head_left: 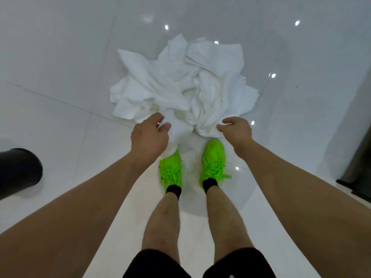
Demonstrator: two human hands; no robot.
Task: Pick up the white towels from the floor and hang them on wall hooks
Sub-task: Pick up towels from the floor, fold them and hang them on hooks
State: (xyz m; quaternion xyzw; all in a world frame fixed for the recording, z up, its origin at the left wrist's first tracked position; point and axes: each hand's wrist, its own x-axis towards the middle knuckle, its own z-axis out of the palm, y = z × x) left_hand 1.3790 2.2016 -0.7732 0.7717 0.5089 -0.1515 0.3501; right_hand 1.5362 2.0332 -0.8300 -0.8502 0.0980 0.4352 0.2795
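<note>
Underfoot, the floor (60, 121) is glossy white tile, with thin grout lines and bright spots of reflected ceiling light. A dark rounded object (18, 171) sits at the left edge, and a dark grey upright panel (355, 149) stands at the right edge. The white towels (180, 85) lie on the floor in 1 crumpled heap just ahead of 2 bright green sneakers (213, 161); the heap is roughly round, with no clear long axis, and its corners stick out in several directions. The left hand (149, 133) pinches a fold at the heap's near edge between thumb and curled fingers. The right hand (235, 131) has its fingers curled at the near right edge of the heap, touching the cloth; whether it actually grips I cannot tell.
</note>
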